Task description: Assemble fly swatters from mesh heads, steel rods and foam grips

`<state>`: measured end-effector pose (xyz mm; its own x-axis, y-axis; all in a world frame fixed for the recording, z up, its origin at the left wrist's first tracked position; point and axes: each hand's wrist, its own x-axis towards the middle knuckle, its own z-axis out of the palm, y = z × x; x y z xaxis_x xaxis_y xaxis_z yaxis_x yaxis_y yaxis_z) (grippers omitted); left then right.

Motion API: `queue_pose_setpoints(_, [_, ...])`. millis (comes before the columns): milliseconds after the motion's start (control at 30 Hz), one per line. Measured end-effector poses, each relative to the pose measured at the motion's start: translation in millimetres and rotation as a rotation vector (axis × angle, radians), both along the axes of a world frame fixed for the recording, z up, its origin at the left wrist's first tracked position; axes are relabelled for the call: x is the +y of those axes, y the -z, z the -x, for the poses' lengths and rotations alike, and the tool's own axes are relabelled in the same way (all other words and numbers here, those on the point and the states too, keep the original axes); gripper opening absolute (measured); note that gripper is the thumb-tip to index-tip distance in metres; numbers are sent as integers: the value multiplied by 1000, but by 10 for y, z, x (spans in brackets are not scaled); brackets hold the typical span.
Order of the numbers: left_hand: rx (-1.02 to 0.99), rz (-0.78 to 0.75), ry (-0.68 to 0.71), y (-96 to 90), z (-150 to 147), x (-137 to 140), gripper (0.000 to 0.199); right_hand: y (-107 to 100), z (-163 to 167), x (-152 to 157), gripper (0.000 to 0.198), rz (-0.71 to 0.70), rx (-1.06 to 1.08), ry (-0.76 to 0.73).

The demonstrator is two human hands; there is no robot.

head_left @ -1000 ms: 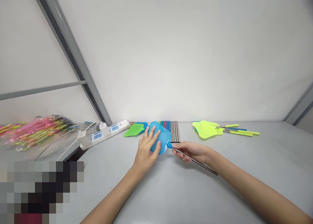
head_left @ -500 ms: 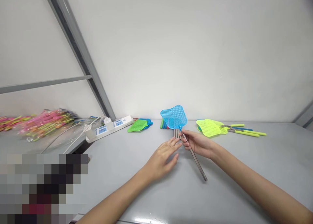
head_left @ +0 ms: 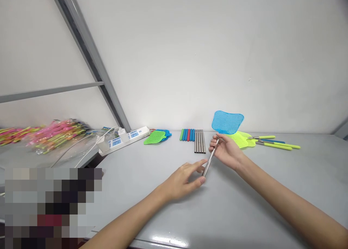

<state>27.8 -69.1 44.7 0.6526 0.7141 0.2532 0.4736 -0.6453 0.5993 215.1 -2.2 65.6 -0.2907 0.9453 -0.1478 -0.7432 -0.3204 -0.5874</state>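
My right hand (head_left: 225,151) is closed round the upper part of a metal rod (head_left: 211,158). A blue mesh fly swatter head (head_left: 227,122) stands on the rod's top end, above the hand. The rod slants down to the left and has no coloured grip on its lower end. My left hand (head_left: 187,180) has its thumb and fingers round that lower end. Behind the hands a row of bare metal rods (head_left: 200,142) lies on the table. Left of them are several foam-like grips (head_left: 187,135) in green, blue and red.
Loose green and blue swatter heads (head_left: 155,137) lie beside a white power strip (head_left: 125,140) with cables. At right rest several swatters with yellow-green heads (head_left: 243,140) and coloured handles (head_left: 285,146). Bagged colourful items (head_left: 58,136) are at far left. A wall backs the grey table (head_left: 244,212).
The blue swatter has moved right, and its rod now tilts down to the left instead of the right. My left hand has come to its lower end. The grips and rods behind are now uncovered.
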Motion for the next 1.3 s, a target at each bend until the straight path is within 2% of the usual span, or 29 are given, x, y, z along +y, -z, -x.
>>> queue_pose_setpoints(167, [5, -50, 50, 79, -40, 29, 38, 33, 13, 5, 19, 56, 86, 46])
queue_pose_setpoints(333, [0, -90, 22, 116, -45, 61, 32, 71, 17, 14, 17, 87, 120, 33])
queue_pose_setpoints(667, [27, -124, 17, 129, -29, 68, 31, -22, -156, 117, 18, 12, 112, 33])
queue_pose_setpoints(833, [40, -129, 29, 120, -29, 68, 30, -25, -186, 114, 36, -48, -1, 21])
queue_pose_setpoints(967, [39, -123, 53, 117, -42, 59, 30, -14, -217, 123, 53, -115, -165, 73])
queue_pose_setpoints(1133, [37, -114, 55, 115, -46, 59, 29, 19, -221, 132, 58, -227, -378, 110])
queue_pose_setpoints(1300, [48, -103, 38, 95, -34, 52, 28, 76, -204, 141, 56, -266, -469, 136])
